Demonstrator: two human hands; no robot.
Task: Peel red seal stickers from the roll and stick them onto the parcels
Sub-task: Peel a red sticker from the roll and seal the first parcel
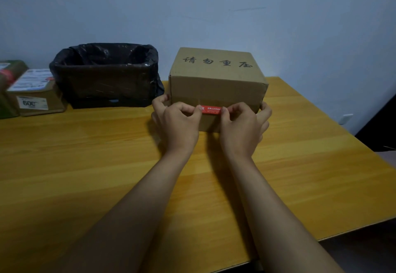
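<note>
1. Head view, nearest first: my left hand (179, 122) and right hand (242, 123) pinch the two ends of a red seal sticker (211, 110), fingers curled narrow.
2. It lies across the near face of the cardboard parcel (216, 84), over its seam.
3. I judge the sticker thin, limp and tacky: hold only the tips, then press from the middle outward.
4. Farther left, a black-lined bin (105, 75) stands on the wooden table (85, 165).
</note>
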